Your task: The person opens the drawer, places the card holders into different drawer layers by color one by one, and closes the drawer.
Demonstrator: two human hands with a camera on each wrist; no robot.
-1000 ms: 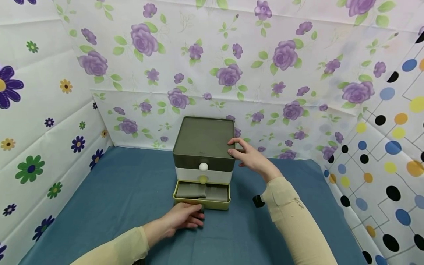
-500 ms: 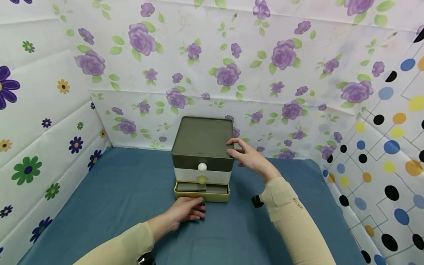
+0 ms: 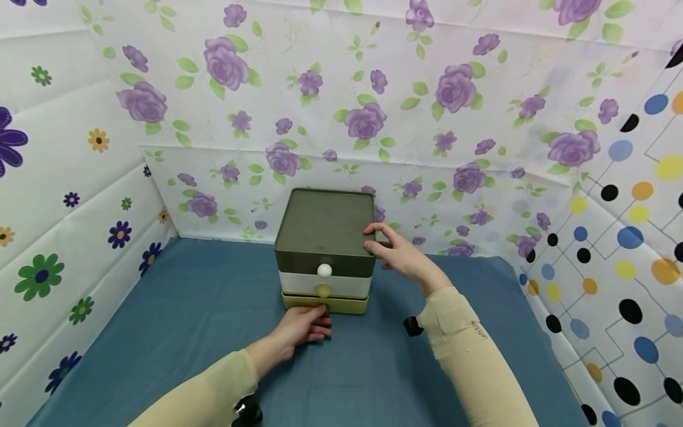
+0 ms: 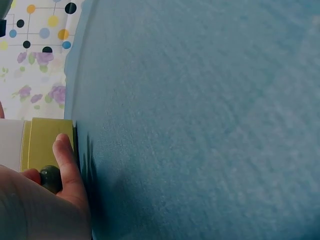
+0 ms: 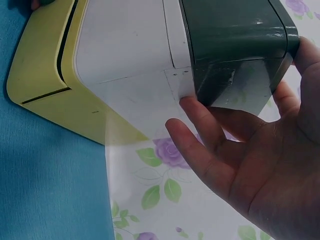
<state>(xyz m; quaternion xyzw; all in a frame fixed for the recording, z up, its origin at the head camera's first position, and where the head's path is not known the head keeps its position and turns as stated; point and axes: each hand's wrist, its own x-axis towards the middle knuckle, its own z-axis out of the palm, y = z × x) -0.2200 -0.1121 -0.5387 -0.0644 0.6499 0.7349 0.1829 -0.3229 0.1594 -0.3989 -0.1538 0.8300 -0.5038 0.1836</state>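
A small three-tier drawer box (image 3: 325, 222) stands on the blue cloth, dark green on top, white in the middle, yellow below. The yellow bottom drawer (image 3: 349, 305) sits almost flush, with a narrow dark gap behind its front in the right wrist view. My left hand (image 3: 301, 325) pinches that drawer's dark green knob (image 4: 50, 179) between thumb and finger. My right hand (image 3: 397, 252) rests on the top tier's right edge, its fingers (image 5: 202, 120) loosely spread along the side. The drawer's contents are hidden.
Blue cloth (image 3: 213, 296) covers the table around the box. A rose-patterned sheet (image 3: 320, 89) hangs close behind it. Patterned sheets also stand at the left (image 3: 69, 237) and right (image 3: 629, 267). The upper drawers have a white knob (image 3: 324, 270) and a yellow knob (image 3: 324, 290).
The yellow bottom drawer has slid inward, covering the grey folded-looking items inside. My left hand moved forward with its knob. The right hand stayed on the box's edge.
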